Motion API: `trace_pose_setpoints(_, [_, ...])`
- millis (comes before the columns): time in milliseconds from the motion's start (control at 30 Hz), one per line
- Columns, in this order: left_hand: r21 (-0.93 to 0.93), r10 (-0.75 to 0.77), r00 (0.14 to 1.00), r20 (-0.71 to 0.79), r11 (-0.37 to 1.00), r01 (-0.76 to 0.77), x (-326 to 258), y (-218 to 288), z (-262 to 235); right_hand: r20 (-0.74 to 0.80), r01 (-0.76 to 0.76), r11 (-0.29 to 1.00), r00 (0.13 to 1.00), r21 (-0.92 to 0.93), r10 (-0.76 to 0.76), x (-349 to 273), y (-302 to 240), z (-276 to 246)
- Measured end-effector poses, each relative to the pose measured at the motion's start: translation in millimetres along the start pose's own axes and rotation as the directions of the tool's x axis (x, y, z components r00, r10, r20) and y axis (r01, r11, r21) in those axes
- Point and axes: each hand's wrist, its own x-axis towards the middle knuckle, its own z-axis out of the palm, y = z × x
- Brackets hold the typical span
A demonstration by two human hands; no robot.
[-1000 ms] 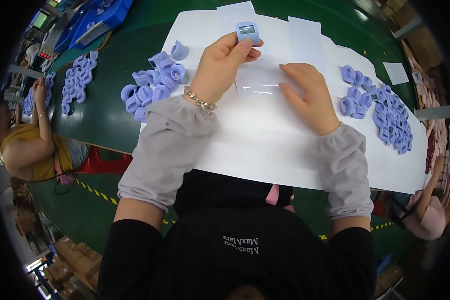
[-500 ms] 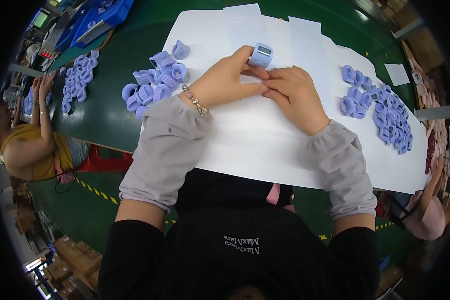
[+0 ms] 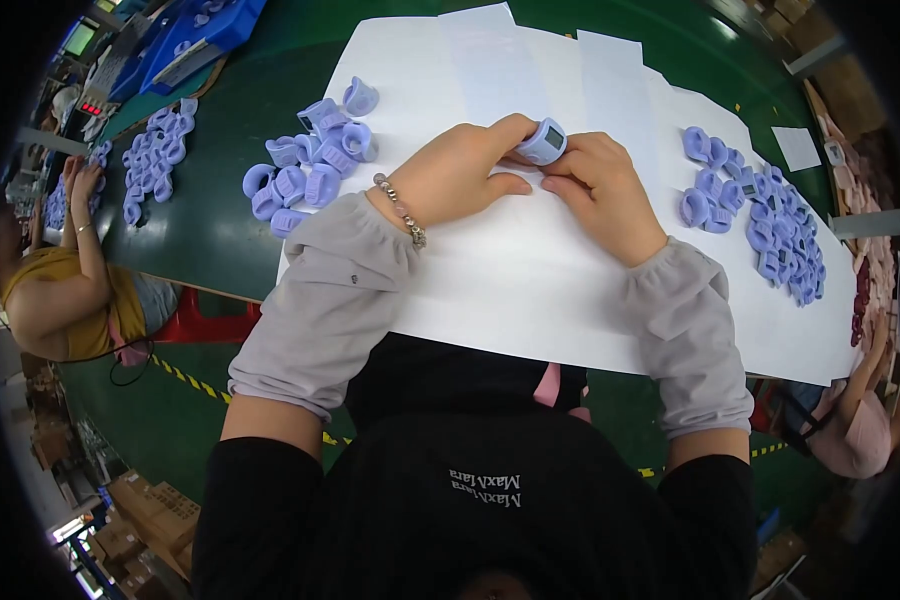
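A lavender ring-shaped device (image 3: 542, 143) with a small grey display is held up between my hands over the white sheet. My left hand (image 3: 462, 172) grips it from the left, index finger against the band and thumb lying lower, apart from it. The curled fingers of my right hand (image 3: 605, 190) hold its right side, with their tips partly hidden. Several like devices (image 3: 320, 160) lie in a loose heap by my left forearm. More of them (image 3: 785, 235) spread over the right part of the sheet, some with displays showing.
White paper sheets (image 3: 610, 75) overlap at the table's far side. On the green table to the left lies another lavender heap (image 3: 158, 150), near a blue tray (image 3: 195, 50). A person in yellow (image 3: 65, 290) works at far left, another in pink (image 3: 850, 435) at right.
The held device has moved slightly right and toward me, and its display has turned. My right fingers now touch it, and my thumbs have come apart.
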Motion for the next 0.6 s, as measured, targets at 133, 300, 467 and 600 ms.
trace_pose_setpoints(133, [0.008,-0.027,1.000,0.009,1.000,0.027,1.1,4.4,0.6,0.005,-0.053,0.998,0.999,-0.026,0.053,1.2,-3.2,0.5])
trace_pose_setpoints(300, [-0.147,-0.015,0.988,-0.154,0.989,-0.008,3.8,-4.6,6.6,-0.083,-0.138,0.987,0.988,-0.087,0.131,2.6,-1.1,-5.3])
trace_pose_setpoints(467, [-0.299,-0.104,0.977,-0.185,0.953,0.045,9.5,-0.2,10.4,-0.200,0.018,0.963,0.977,-0.269,-0.074,2.9,-3.0,-7.9])
trace_pose_setpoints(600, [-0.445,-0.204,0.964,-0.172,0.889,0.109,9.1,-2.3,8.1,-0.205,0.049,0.943,0.971,-0.331,-0.122,4.0,-8.5,-8.8])
